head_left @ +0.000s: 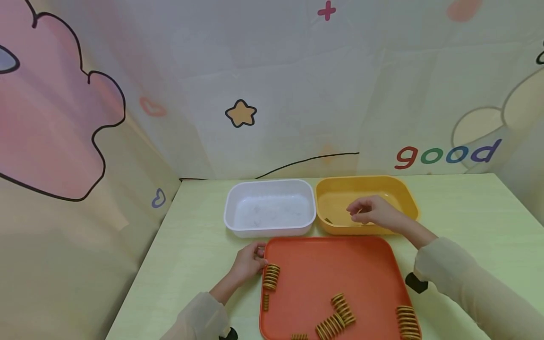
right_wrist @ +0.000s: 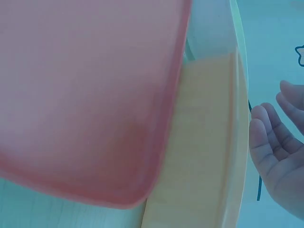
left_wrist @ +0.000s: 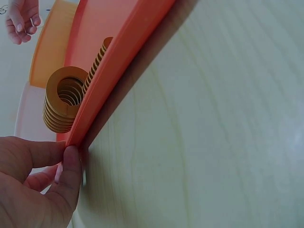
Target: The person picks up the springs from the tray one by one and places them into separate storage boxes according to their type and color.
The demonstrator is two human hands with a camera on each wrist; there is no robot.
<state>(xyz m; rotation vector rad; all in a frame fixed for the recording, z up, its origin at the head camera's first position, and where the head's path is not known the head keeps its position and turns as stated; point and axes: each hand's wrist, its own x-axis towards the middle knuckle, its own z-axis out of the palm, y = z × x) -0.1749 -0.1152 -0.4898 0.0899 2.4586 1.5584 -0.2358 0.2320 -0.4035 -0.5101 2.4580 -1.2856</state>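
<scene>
My left hand [head_left: 250, 260] pinches the left rim of the orange tray [head_left: 314, 278] between thumb and fingers, as the left wrist view also shows [left_wrist: 42, 185]. Just inside that rim lie a thick gold coil spring [head_left: 271, 277] and a thin small spring [head_left: 266, 302]. Above the yellow bin [head_left: 408, 203] hovers my right hand [head_left: 374, 211], fingers loosely bent and nothing seen in them. A small spring [head_left: 328, 220] lies in that bin. On the tray are two more thick springs [head_left: 330, 327] touching each other, another thick spring [head_left: 408, 322] at the right rim and a small spring [head_left: 299, 337] at the front.
A white bin [head_left: 269, 231] stands left of the yellow one, both behind the tray on the pale wooden table [head_left: 191, 236]. A printed cloth [head_left: 297, 118] hangs behind the table's far edge.
</scene>
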